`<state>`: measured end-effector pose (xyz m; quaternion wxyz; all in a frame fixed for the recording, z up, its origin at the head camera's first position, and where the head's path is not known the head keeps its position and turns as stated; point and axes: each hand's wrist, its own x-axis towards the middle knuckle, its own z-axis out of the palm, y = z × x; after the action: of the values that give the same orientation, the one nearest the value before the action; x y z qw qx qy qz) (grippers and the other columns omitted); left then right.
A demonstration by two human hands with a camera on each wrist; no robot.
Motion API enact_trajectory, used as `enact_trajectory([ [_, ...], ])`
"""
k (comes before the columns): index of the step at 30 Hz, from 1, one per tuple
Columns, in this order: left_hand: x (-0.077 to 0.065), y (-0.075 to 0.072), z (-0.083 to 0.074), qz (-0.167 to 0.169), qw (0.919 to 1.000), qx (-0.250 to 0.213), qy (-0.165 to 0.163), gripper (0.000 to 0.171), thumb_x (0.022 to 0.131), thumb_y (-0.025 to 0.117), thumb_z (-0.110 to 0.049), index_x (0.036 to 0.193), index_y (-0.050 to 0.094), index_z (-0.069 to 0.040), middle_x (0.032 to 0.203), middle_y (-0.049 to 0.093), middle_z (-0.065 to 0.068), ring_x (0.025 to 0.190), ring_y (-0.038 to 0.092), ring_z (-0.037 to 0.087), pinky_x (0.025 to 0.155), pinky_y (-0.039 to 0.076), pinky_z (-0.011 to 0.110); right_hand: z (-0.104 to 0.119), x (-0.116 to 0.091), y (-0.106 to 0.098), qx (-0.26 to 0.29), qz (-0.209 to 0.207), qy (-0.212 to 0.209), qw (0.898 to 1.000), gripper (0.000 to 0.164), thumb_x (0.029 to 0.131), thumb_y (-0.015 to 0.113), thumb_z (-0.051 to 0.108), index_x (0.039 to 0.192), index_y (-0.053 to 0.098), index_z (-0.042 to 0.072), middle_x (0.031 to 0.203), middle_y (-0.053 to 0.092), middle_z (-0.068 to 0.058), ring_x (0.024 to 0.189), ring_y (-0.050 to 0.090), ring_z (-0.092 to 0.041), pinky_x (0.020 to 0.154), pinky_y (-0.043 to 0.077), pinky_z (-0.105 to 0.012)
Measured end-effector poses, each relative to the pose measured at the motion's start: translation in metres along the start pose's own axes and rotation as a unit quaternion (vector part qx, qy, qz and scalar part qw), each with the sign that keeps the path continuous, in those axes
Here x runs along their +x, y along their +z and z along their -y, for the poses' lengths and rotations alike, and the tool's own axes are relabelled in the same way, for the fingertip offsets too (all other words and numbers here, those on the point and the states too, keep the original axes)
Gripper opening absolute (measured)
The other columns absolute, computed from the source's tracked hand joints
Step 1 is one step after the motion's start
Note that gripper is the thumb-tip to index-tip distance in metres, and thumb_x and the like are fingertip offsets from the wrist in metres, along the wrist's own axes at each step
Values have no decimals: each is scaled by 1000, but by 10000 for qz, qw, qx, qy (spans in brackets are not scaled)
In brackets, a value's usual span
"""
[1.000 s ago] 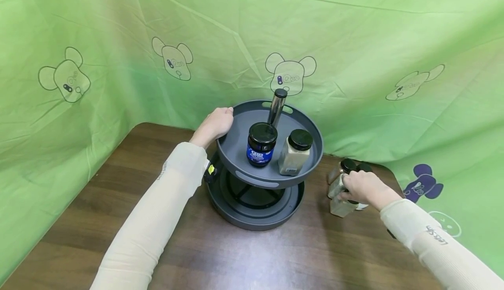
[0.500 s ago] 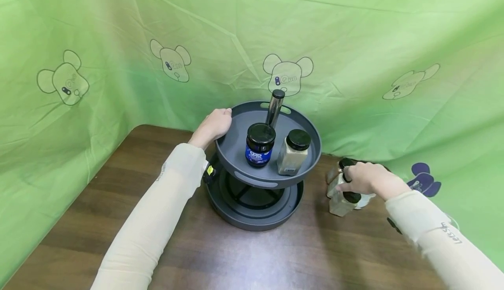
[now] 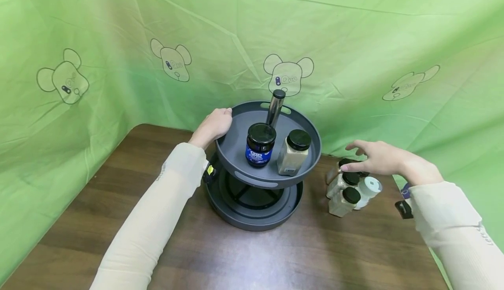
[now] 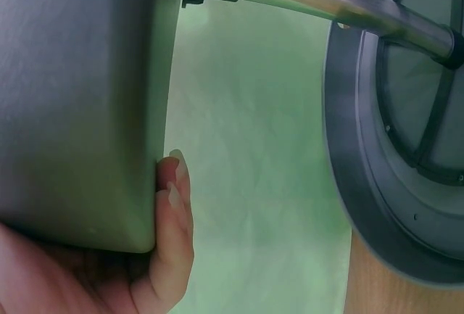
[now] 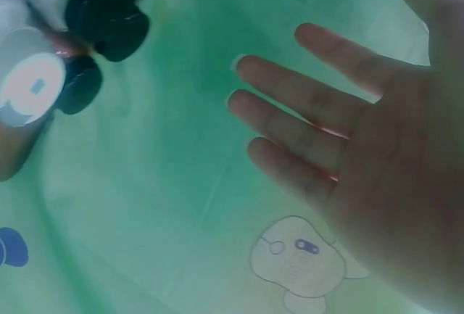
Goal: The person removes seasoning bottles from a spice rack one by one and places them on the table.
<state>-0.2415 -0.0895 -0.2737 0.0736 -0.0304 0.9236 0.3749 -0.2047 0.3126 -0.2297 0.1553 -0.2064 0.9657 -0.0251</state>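
The upper tray (image 3: 241,134) is being gripped at its rim by the left hand (image 3: 215,126), with the fingertips (image 4: 174,183) being curled under the edge. Nothing is being grasped by the right hand (image 3: 387,158): its fingers are being held apart, loosely bent. Below it, on the table (image 3: 118,202), a cluster is being formed by a front jar (image 3: 339,206), a middle jar (image 3: 337,186), a rear jar (image 3: 332,174) and a white bottle (image 3: 370,187) just beside them. The rear jar's lid is being partly covered by the thumb — whether it is being touched cannot be told.

To the right of the left hand, a blue-labelled jar (image 3: 260,148) and a pale jar (image 3: 293,158) are being carried upright on the upper tray. Below that hand, the lower tray (image 3: 252,226) is being overhung.

Reaching for one of the clustered jars seems to be the step in hand. It would best be done with a single lid being approached from straight above, and its opposite sides being pinched evenly, so that neighbours are not being knocked. The left grip should be light yet firm — if the rim were being pressed hard, the upper tray could be turned or tipped.
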Motion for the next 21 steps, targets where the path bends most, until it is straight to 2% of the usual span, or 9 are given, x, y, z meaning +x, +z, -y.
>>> enact_trajectory([
  [8, 0, -1, -1, 55, 9999, -88, -111, 57, 106, 16, -44, 154, 32, -19, 163, 28, 4, 150, 24, 34, 121, 24, 50, 11, -4, -13, 278, -149, -126, 9994, 78, 86, 69, 55, 144, 42, 10, 135, 56, -28, 123, 52, -52, 92, 46, -63],
  [15, 0, -1, 0, 20, 9999, -35, -132, 56, 106, 16, -44, 154, 34, -21, 162, 29, 4, 149, 26, 35, 120, 27, 50, 18, -5, -22, 366, -202, -211, 9989, 82, 85, 69, 56, 148, 37, 14, 142, 52, -25, 127, 51, -49, 94, 45, -62],
  [21, 0, -1, -1, 57, 9999, -53, -139, 56, 106, 16, -44, 154, 34, -20, 162, 29, 4, 149, 27, 34, 120, 26, 50, 28, -6, -29, 386, -425, -299, 9979, 82, 84, 71, 55, 148, 38, 16, 142, 52, -23, 129, 51, -46, 97, 44, -62],
])
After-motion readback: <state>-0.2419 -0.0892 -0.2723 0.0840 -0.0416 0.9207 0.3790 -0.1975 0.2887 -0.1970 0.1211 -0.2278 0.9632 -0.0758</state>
